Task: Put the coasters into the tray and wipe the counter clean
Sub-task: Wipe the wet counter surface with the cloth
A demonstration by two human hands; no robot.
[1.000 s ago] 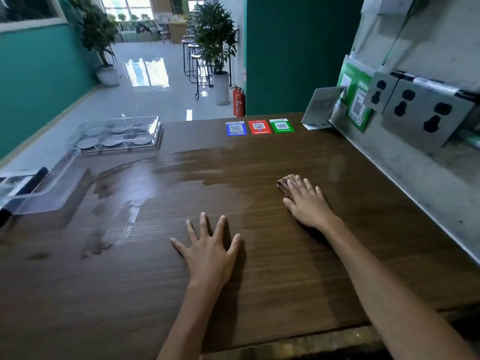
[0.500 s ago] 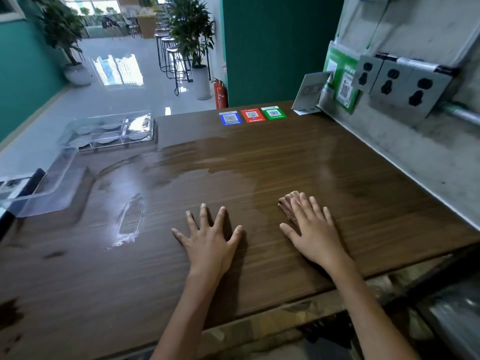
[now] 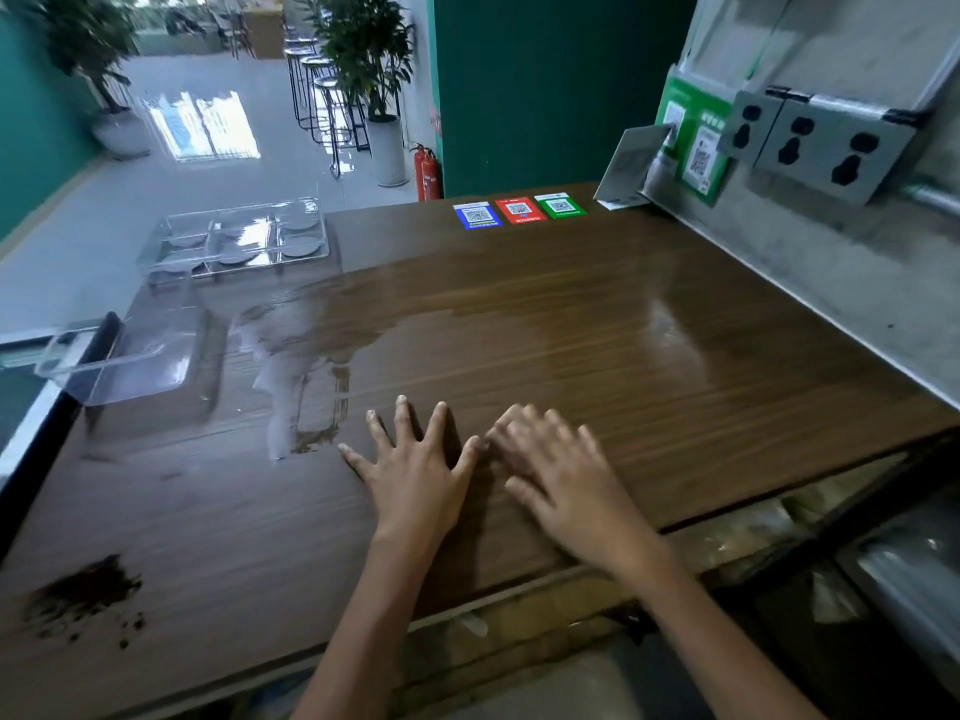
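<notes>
A clear compartment tray [image 3: 156, 262] stands at the counter's far left, with several round grey coasters [image 3: 300, 246] lying in its sections. My left hand [image 3: 415, 475] rests flat on the wooden counter [image 3: 623, 356] near the front edge, fingers spread, holding nothing. Right beside it, my right hand [image 3: 566, 475] presses flat on a small brownish cloth [image 3: 501, 433]; only a blurred bit of the cloth shows past the fingertips. The thumb of my left hand almost touches the right hand's fingers.
A wet sheen [image 3: 311, 356] covers the counter's left middle. A dark brown smear with crumbs [image 3: 83, 595] lies at the near left. An empty clear container [image 3: 130, 356] overhangs the left edge. Three QR stickers [image 3: 519, 213] and a card stand [image 3: 628, 168] sit at the back; a socket wall [image 3: 821, 142] bounds the right.
My right hand has slid the cloth leftward and toward the front edge, ending next to my left hand. The left hand stayed put. My view tipped down, revealing the brown smear.
</notes>
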